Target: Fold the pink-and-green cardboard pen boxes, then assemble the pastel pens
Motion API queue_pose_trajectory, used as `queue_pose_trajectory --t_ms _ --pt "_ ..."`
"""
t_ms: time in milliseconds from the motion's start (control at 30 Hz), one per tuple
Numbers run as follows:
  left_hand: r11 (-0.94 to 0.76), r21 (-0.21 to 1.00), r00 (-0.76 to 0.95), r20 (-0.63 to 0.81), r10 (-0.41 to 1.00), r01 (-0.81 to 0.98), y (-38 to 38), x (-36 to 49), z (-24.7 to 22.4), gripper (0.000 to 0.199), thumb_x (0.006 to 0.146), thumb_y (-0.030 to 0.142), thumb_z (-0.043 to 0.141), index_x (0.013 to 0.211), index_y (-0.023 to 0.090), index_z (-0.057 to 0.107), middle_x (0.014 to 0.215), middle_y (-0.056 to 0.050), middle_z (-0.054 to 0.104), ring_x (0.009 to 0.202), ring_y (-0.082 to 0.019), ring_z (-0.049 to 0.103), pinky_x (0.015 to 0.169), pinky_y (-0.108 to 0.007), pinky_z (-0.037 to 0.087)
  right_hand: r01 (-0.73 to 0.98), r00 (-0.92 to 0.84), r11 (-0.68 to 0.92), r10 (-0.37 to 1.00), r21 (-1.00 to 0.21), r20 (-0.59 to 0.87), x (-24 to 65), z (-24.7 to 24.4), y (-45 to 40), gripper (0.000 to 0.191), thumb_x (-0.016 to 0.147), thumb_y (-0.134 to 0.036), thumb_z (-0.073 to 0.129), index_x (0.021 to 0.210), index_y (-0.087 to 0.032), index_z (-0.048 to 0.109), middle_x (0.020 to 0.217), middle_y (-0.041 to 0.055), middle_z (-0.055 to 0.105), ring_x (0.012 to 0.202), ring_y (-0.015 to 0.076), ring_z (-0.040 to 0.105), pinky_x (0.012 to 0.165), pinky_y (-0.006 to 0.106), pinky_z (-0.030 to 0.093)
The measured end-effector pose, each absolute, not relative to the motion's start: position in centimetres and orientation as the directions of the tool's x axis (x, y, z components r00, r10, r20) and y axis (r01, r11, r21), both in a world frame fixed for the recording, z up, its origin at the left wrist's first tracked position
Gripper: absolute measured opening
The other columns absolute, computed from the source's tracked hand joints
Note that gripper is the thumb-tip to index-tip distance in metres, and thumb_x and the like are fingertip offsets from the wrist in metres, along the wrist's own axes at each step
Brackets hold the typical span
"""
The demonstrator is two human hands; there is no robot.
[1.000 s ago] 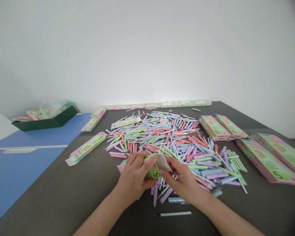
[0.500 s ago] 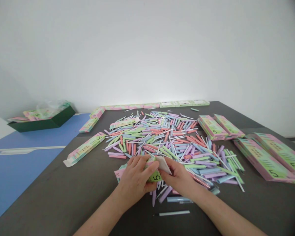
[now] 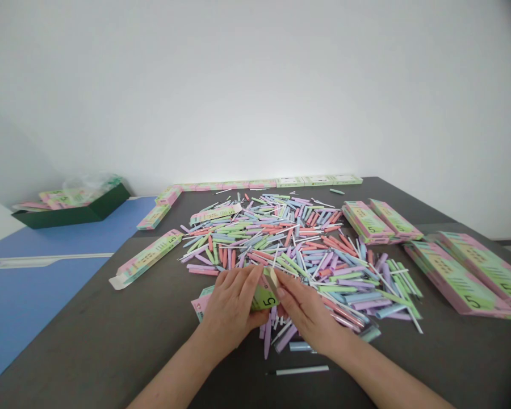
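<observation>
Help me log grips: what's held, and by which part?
A printed carton, in both hands: left hand around its body, right hand at its end flap.

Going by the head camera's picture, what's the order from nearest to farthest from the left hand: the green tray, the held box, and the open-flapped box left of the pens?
1. Held box: in the left hand.
2. Open-flapped box: to the left, on the dark table.
3. Green tray: far left, on the blue surface.
</observation>
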State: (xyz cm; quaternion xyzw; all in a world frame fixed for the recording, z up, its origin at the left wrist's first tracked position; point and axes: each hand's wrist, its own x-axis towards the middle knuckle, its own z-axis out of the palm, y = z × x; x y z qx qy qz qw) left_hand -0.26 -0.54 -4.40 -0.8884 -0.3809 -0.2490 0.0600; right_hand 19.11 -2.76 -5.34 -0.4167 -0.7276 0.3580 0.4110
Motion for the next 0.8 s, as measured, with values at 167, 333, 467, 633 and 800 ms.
queue_pose_trajectory --t_ms 167,333,467,633,800 --pt "-0.726 0.062 0.609 0.496 0.618 0.685 -0.8 0.0 -4.4 0.070 0.081 0.043 0.067 0.136 0.011 0.038 0.118 -0.016 0.062 0.107 -0.031 0.056 0.090 -0.044 0.041 0.318 -0.305 0.375 0.910 -0.871 0.281 18.7 -5.4 -2.8 0.035 0.100 -0.032 0.038 0.130 -0.020 0.052 0.090 0.0068 0.065 0.082 0.0185 0.065 0.072 0.029 0.054" --pt "-0.726 0.053 0.612 0.499 0.614 0.685 -0.8 0.1 -4.4 0.067 0.083 0.046 0.063 0.135 0.010 0.039 0.117 -0.016 0.063 0.105 -0.030 0.056 0.089 -0.044 0.042 0.324 -0.284 0.405 0.904 -0.855 0.320 18.6 -5.4 -2.7 0.034 0.100 -0.029 0.037 0.129 -0.020 0.053 0.105 0.0088 0.068 0.092 0.0197 0.065 0.084 0.033 0.052" --pt "-0.723 0.046 0.613 0.494 0.616 0.689 -0.8 0.2 -4.4 0.068 0.083 0.046 0.063 0.136 0.011 0.038 0.117 -0.017 0.063 0.105 -0.031 0.057 0.089 -0.045 0.042 0.371 -0.272 0.405 0.908 -0.836 0.319 18.6 -5.6 -2.7 0.037 0.100 -0.028 0.038 0.134 -0.020 0.051 0.107 0.0098 0.069 0.094 0.0211 0.066 0.087 0.036 0.053" --pt "-0.700 0.015 0.611 0.475 0.633 0.714 -1.0 0.3 -4.4 0.070 0.081 0.039 0.067 0.138 0.012 0.036 0.120 -0.017 0.062 0.108 -0.032 0.056 0.090 -0.045 0.041 0.425 -0.276 0.436 0.897 -0.794 0.345 18.4 -6.2 -3.0 0.044 0.100 -0.027 0.035 0.143 -0.021 0.042 0.119 0.0121 0.067 0.105 0.0233 0.066 0.095 0.041 0.051" --pt "-0.693 -0.009 0.611 0.480 0.630 0.721 -0.9 0.2 -4.7 0.067 0.084 0.040 0.063 0.139 0.011 0.037 0.119 -0.017 0.062 0.106 -0.031 0.056 0.088 -0.044 0.040 0.521 -0.322 0.519 0.855 -0.678 0.407 18.2 -6.9 -3.4 0.056 0.098 -0.021 0.037 0.152 -0.017 0.024 0.138 0.0171 0.055 0.122 0.0267 0.057 0.100 0.046 0.049"
